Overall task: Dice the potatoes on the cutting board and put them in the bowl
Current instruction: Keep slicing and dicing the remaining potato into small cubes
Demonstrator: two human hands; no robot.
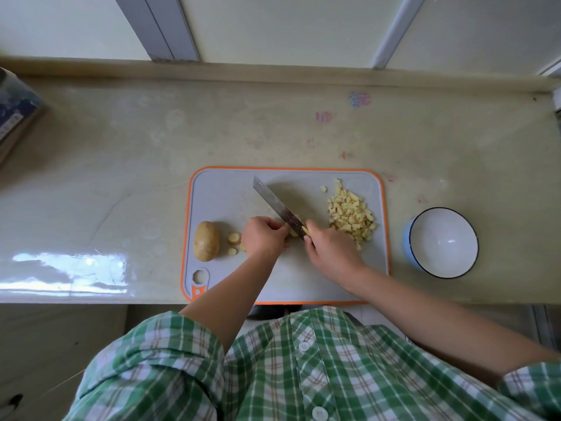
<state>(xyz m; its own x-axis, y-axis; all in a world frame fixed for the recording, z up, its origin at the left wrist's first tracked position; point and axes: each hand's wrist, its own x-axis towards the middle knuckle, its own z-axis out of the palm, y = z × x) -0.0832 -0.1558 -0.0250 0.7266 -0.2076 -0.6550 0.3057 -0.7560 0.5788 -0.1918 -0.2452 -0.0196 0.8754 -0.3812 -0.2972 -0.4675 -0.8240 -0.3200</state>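
The work is in the middle of the dicing step, by my reading. On the grey, orange-rimmed cutting board (pixel 218 192) the right hand (pixel 329 250) is clenched around the handle of a broad knife (pixel 277 206), whose blade runs up and to the left across the board. The left hand (pixel 262 238) is curled over a small piece of potato (pixel 294 232) pressed just beside the blade; its fingers (pixel 277 226) are bent down on the piece, holding it steady. A heap of finished potato cubes (pixel 352 215) lies on the right part of the board, a whole unpeeled potato (pixel 206 240) sits near the left edge, and a few cut slices (pixel 235 238) rest between it and the left hand. The white bowl (pixel 443 243) with a dark rim stands on the desk (pixel 121 165) just right of the board, with nothing in it. The next move likely calls for short downward cuts with the left fingertips tucked clear, and later for shifting the cubes to the bowl. No brand or readable writing shows; a small gold mark on the blade near the handle and faint coloured smudges on the desk are too blurred to read.
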